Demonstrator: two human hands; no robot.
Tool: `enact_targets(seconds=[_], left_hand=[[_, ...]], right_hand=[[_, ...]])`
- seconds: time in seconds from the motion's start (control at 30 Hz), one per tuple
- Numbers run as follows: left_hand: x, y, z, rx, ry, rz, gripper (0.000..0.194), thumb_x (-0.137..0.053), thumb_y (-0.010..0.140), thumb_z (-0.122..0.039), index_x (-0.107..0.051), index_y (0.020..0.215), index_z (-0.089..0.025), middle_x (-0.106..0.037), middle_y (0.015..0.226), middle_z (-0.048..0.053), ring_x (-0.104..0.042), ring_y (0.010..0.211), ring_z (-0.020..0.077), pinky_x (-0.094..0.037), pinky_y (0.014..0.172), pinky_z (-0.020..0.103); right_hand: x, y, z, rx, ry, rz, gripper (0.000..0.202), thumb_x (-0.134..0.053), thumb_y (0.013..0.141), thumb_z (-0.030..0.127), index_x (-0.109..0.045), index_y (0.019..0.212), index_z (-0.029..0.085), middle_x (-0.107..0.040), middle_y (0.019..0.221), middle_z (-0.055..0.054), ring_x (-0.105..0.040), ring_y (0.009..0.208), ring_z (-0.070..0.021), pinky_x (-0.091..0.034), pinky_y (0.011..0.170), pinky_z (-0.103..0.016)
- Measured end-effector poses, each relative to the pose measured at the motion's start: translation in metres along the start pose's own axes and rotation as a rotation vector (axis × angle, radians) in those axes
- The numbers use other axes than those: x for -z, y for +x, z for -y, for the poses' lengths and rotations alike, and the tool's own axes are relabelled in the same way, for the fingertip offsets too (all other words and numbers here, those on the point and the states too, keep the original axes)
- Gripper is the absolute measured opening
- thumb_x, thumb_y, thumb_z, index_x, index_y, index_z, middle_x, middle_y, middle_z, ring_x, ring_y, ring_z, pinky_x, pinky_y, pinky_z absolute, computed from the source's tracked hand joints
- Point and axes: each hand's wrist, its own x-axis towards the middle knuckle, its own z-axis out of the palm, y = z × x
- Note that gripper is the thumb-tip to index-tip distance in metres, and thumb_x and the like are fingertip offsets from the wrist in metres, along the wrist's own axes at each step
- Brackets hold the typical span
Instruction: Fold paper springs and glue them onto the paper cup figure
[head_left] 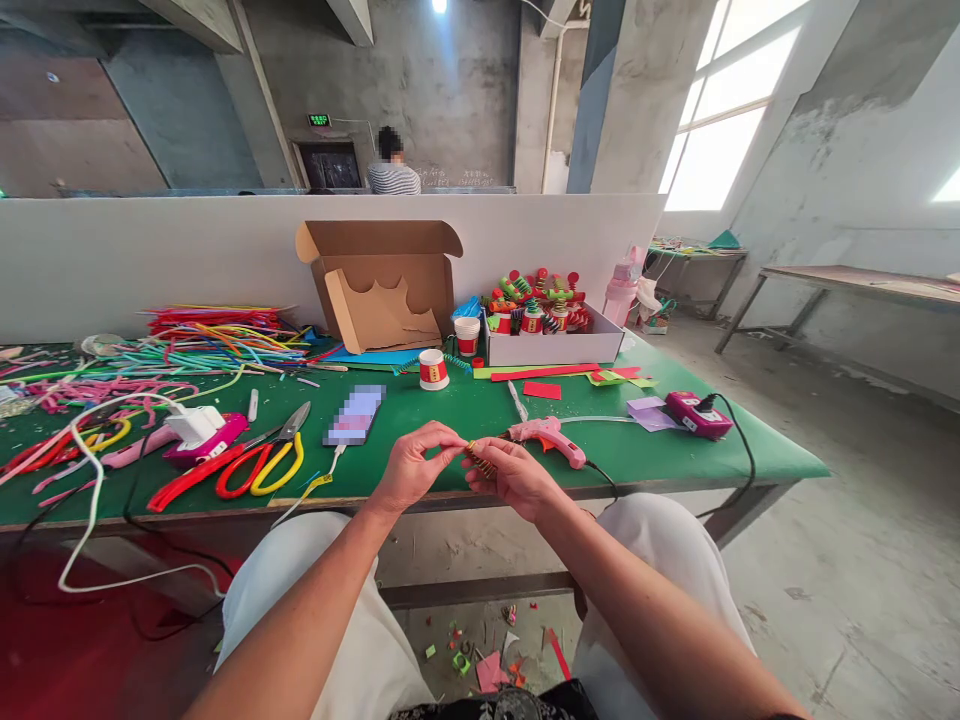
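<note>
Above the table's front edge, both my hands meet on a small dark, springy coil [481, 462] with a yellowish tip. My right hand [517, 475] is closed around the coil. With thumb and forefinger, my left hand [420, 460] pinches its yellowish end. Just beyond my right hand lies a pink glue gun [549, 436] on the green table. Farther back stands an upturned red and white paper cup [433, 370] with a green coil [459, 366] beside it. Another stack of paper cups [466, 337] is behind. My fingers hide part of the coil.
Scissors [279, 458], a phone [355, 414] and a power strip [206, 440] with a white cable lie left. Pipe cleaners [217, 345] are piled behind them. A white box [555, 348] of finished cup figures and an open cardboard box [382, 290] stand at the back.
</note>
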Motion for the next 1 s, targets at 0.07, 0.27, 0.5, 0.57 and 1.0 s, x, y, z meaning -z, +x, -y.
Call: enact_targets(seconds=[0.07, 0.27, 0.5, 0.57, 1.0], left_hand=[[-0.0001, 0.0001, -0.0005, 0.003, -0.004, 0.0, 0.021, -0.065, 0.08, -0.041, -0.074, 0.076, -0.023, -0.069, 0.077, 0.005, -0.062, 0.074, 0.0173, -0.05, 0.069, 0.028], [0.0002, 0.0001, 0.0006, -0.004, -0.007, 0.005, 0.019, -0.065, 0.08, -0.039, -0.074, 0.076, -0.022, -0.069, 0.077, 0.005, -0.062, 0.073, 0.017, -0.05, 0.069, 0.027], [0.0006, -0.0004, 0.0015, -0.011, -0.006, 0.007, 0.015, -0.066, 0.08, -0.035, -0.074, 0.076, -0.022, -0.069, 0.078, 0.004, -0.062, 0.073, 0.0169, -0.049, 0.069, 0.027], [0.0007, -0.0005, 0.0016, -0.011, -0.005, 0.011, 0.014, -0.066, 0.08, -0.034, -0.074, 0.077, -0.022, -0.069, 0.078, 0.004, -0.063, 0.073, 0.0168, -0.049, 0.069, 0.027], [0.0003, -0.0013, 0.0051, -0.05, 0.002, 0.02, 0.013, -0.065, 0.082, -0.03, -0.073, 0.078, -0.021, -0.069, 0.077, 0.004, -0.063, 0.073, 0.0157, -0.049, 0.068, 0.026]], right_hand=[[-0.0001, -0.0007, 0.0004, 0.0, -0.003, 0.005, 0.027, -0.08, 0.064, 0.038, -0.066, 0.075, 0.017, -0.068, 0.072, 0.0, -0.06, 0.057, -0.0091, -0.048, 0.058, -0.022], [0.0003, -0.0009, 0.0003, 0.0, -0.006, 0.012, 0.026, -0.079, 0.065, 0.038, -0.066, 0.075, 0.018, -0.068, 0.072, 0.0, -0.06, 0.057, -0.0089, -0.048, 0.058, -0.022], [0.0006, 0.0001, -0.0003, -0.005, 0.001, 0.01, 0.028, -0.08, 0.063, 0.039, -0.067, 0.076, 0.018, -0.069, 0.072, 0.0, -0.06, 0.057, -0.0093, -0.048, 0.057, -0.022], [0.0005, -0.0001, -0.0002, -0.003, 0.001, 0.009, 0.029, -0.08, 0.062, 0.04, -0.067, 0.076, 0.017, -0.069, 0.072, 0.0, -0.061, 0.057, -0.0093, -0.048, 0.057, -0.022], [-0.0007, -0.0007, 0.0007, -0.005, 0.005, 0.004, 0.033, -0.082, 0.059, 0.041, -0.067, 0.075, 0.017, -0.069, 0.07, 0.0, -0.06, 0.056, -0.009, -0.048, 0.056, -0.022]])
